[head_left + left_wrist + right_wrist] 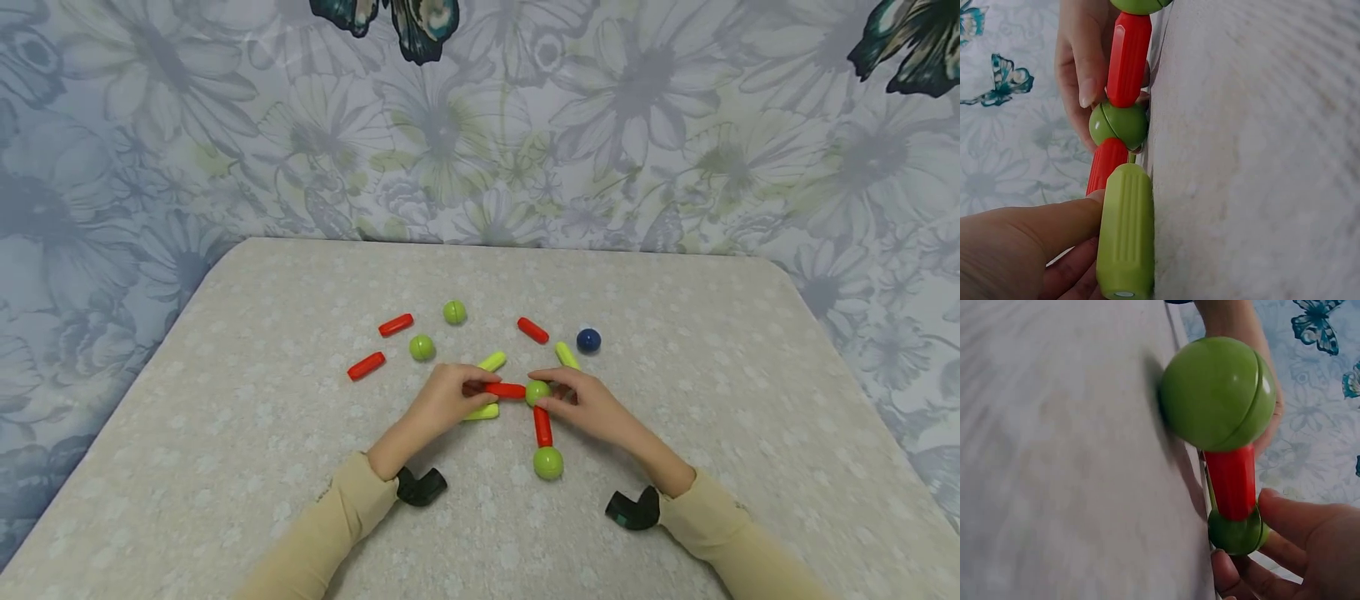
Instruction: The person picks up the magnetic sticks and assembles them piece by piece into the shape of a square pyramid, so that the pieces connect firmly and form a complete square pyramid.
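My left hand (pixel 441 397) pinches a red rod (pixel 512 391) between thumb and fingers. The rod's right end meets a green ball (pixel 536 393), which my right hand (pixel 592 407) holds by its sides. A second red rod (pixel 543 427) runs from that ball toward me and ends at another, larger-looking green ball (pixel 548 463). Beside the left fingers lie two yellow-green rods, one beyond them (pixel 492 362) and one nearer (pixel 486 412). The nearer yellow-green rod (pixel 1125 231) partly covers the gripped red rod in the left wrist view.
Two red rods (pixel 396 325) (pixel 366 366) and two green balls (pixel 454 312) (pixel 422 347) lie at the back left. Behind the right hand are a red rod (pixel 532 330), a yellow-green rod (pixel 567 356) and a dark blue ball (pixel 588 340). A patterned cloth (pixel 225 417) covers the table.
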